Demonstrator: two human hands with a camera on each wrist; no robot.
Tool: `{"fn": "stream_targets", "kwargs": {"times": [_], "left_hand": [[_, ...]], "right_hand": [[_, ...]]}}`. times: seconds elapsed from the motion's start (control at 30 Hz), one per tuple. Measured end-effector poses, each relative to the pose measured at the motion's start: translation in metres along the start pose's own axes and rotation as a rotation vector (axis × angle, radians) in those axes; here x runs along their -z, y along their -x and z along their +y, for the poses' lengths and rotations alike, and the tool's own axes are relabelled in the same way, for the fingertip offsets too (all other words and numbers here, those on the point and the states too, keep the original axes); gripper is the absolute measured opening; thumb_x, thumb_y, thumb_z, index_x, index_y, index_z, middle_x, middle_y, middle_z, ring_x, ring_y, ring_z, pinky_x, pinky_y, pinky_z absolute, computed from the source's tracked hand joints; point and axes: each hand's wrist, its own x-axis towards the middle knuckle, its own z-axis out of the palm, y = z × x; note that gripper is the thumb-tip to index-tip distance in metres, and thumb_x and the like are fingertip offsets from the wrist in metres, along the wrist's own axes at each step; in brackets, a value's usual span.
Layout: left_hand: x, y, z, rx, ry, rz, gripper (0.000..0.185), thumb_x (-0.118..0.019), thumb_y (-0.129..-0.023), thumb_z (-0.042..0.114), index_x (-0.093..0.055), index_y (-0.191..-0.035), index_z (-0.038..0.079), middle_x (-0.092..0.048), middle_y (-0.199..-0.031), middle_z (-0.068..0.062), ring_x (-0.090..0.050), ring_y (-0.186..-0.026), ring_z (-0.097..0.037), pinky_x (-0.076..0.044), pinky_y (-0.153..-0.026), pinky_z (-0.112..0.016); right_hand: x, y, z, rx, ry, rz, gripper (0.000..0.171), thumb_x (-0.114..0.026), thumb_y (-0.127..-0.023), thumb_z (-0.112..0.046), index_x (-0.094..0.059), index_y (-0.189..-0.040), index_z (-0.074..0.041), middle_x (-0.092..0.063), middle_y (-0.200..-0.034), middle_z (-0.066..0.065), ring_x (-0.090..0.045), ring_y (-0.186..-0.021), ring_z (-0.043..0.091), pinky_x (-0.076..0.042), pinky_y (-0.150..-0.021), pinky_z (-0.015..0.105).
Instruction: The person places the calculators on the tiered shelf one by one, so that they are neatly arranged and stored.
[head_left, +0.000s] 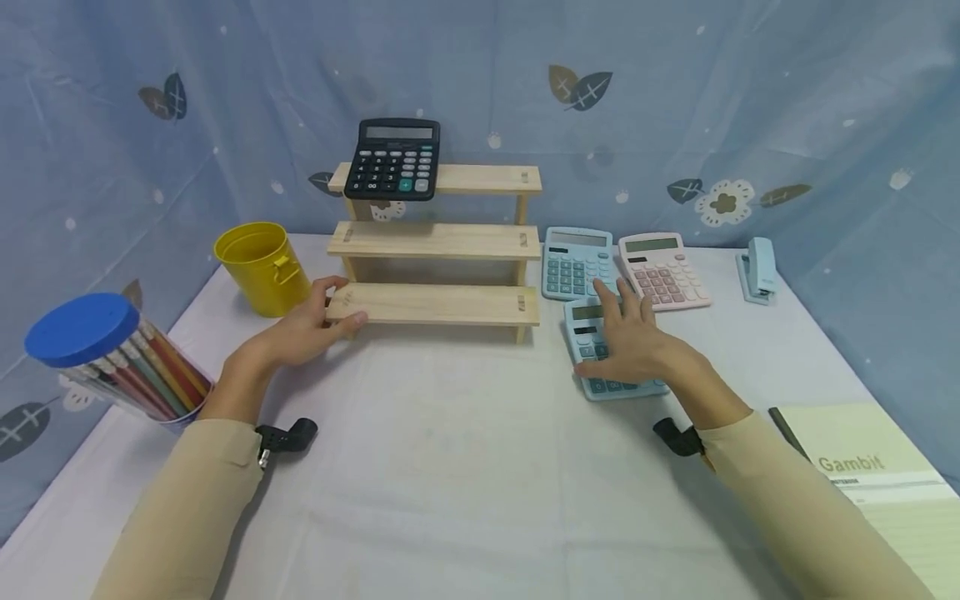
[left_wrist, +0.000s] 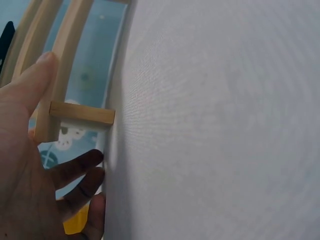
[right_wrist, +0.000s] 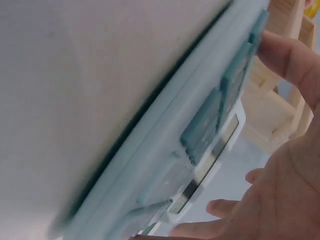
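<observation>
A three-tier wooden shelf rack (head_left: 435, 304) stands at the centre back. My left hand (head_left: 303, 329) pinches the left end of its lowest plank; in the left wrist view the thumb (left_wrist: 35, 80) lies along the plank while the other fingers spread below. On the top tier leans a black calculator (head_left: 393, 162). My right hand (head_left: 637, 346) is spread over the nearer light blue calculator (head_left: 600, 388), its thumb at the left edge. Behind lie another light blue calculator (head_left: 577, 258) and a pink calculator (head_left: 663, 275). Whether the right fingertips touch keys is unclear.
At the left stand a yellow bucket (head_left: 266, 271) and a clear pencil tub (head_left: 142, 367) with a blue lid. A light blue stapler (head_left: 757, 271) sits at the back right. Nearer are a notebook (head_left: 847, 429) and a dark pen (head_left: 787, 433). A blue curtain (head_left: 480, 83) hangs behind.
</observation>
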Motion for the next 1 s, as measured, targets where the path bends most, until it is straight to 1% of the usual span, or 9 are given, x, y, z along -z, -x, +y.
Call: {"fn": "stream_targets", "kwargs": {"times": [0.1, 0.27, 0.33, 0.43, 0.57, 0.67, 0.83, 0.93, 1.0], "left_hand": [[-0.002, 0.001, 0.001, -0.002, 0.001, 0.0, 0.097, -0.053, -0.098, 0.068, 0.002, -0.161, 0.02, -0.026, -0.161, -0.033, -0.032, -0.147, -0.047, -0.025, -0.119, -0.066], [-0.003, 0.002, 0.001, -0.009, 0.009, -0.001, 0.096, -0.053, -0.099, 0.066, 0.003, -0.161, 0.018, -0.026, -0.16, -0.035, -0.03, -0.148, -0.048, -0.023, -0.119, -0.066], [-0.003, 0.001, 0.0, -0.011, 0.012, -0.005, 0.097, -0.053, -0.099, 0.066, 0.003, -0.161, 0.018, -0.025, -0.161, -0.034, -0.029, -0.149, -0.048, -0.022, -0.119, -0.067], [-0.003, 0.001, 0.001, -0.01, 0.008, -0.007, 0.097, -0.054, -0.098, 0.066, 0.004, -0.161, 0.019, -0.025, -0.161, -0.034, -0.028, -0.149, -0.048, -0.021, -0.119, -0.067], [-0.003, -0.001, 0.002, -0.012, 0.0, -0.007, 0.096, -0.054, -0.099, 0.065, 0.003, -0.161, 0.019, -0.027, -0.159, -0.036, -0.03, -0.148, -0.048, -0.023, -0.119, -0.067], [-0.003, -0.001, 0.001, -0.014, 0.001, -0.006, 0.096, -0.054, -0.099, 0.065, 0.003, -0.161, 0.019, -0.028, -0.159, -0.036, -0.03, -0.148, -0.049, -0.023, -0.118, -0.067], [-0.003, -0.002, 0.001, 0.004, -0.003, -0.005, 0.099, -0.053, -0.097, 0.068, 0.004, -0.161, 0.021, -0.023, -0.162, -0.036, -0.027, -0.149, -0.05, -0.022, -0.118, -0.068], [-0.002, -0.002, 0.0, 0.001, -0.004, -0.001, 0.098, -0.054, -0.097, 0.068, 0.003, -0.161, 0.02, -0.023, -0.162, -0.035, -0.026, -0.15, -0.049, -0.021, -0.119, -0.068], [-0.002, -0.001, 0.0, -0.006, -0.002, 0.0, 0.097, -0.054, -0.098, 0.067, 0.003, -0.161, 0.02, -0.024, -0.162, -0.034, -0.026, -0.15, -0.048, -0.021, -0.119, -0.068]], "right_hand": [[0.001, 0.007, 0.007, 0.016, 0.004, -0.001, 0.129, -0.076, -0.087, -0.056, 0.017, -0.161, -0.005, 0.017, -0.162, 0.038, 0.0, -0.139, 0.075, -0.028, -0.101, 0.084], [-0.003, 0.015, 0.013, 0.005, 0.027, -0.011, 0.139, -0.077, -0.079, -0.069, 0.017, -0.161, -0.006, 0.013, -0.162, 0.038, -0.017, -0.136, 0.077, -0.037, -0.097, 0.081], [-0.005, 0.017, 0.014, -0.006, 0.044, -0.009, 0.14, -0.077, -0.078, -0.069, 0.016, -0.162, -0.007, 0.012, -0.163, 0.036, -0.025, -0.134, 0.075, -0.04, -0.096, 0.079], [-0.006, 0.018, 0.014, -0.015, 0.054, 0.008, 0.138, -0.081, -0.078, -0.063, 0.014, -0.162, -0.009, 0.01, -0.164, 0.035, -0.033, -0.129, 0.074, -0.044, -0.093, 0.077], [-0.003, 0.017, 0.018, -0.01, 0.022, 0.036, 0.138, -0.085, -0.077, -0.056, 0.014, -0.162, -0.011, 0.007, -0.164, 0.034, -0.035, -0.128, 0.072, -0.045, -0.093, 0.076], [-0.001, 0.018, 0.02, 0.005, -0.031, 0.076, 0.14, -0.087, -0.075, -0.052, 0.016, -0.162, -0.013, 0.004, -0.164, 0.034, -0.034, -0.131, 0.069, -0.043, -0.097, 0.076], [0.005, 0.023, 0.02, 0.056, -0.117, 0.171, 0.14, -0.088, -0.075, -0.045, 0.019, -0.162, -0.019, -0.001, -0.164, 0.033, -0.031, -0.137, 0.057, -0.035, -0.106, 0.074], [0.01, 0.026, 0.019, 0.078, -0.135, 0.212, 0.138, -0.088, -0.076, -0.043, 0.017, -0.163, -0.018, -0.008, -0.162, 0.032, -0.031, -0.137, 0.05, -0.034, -0.108, 0.071], [0.014, 0.028, 0.017, 0.084, -0.137, 0.228, 0.137, -0.088, -0.076, -0.042, 0.015, -0.163, -0.017, -0.012, -0.16, 0.032, -0.034, -0.132, 0.047, -0.036, -0.105, 0.068]]}}
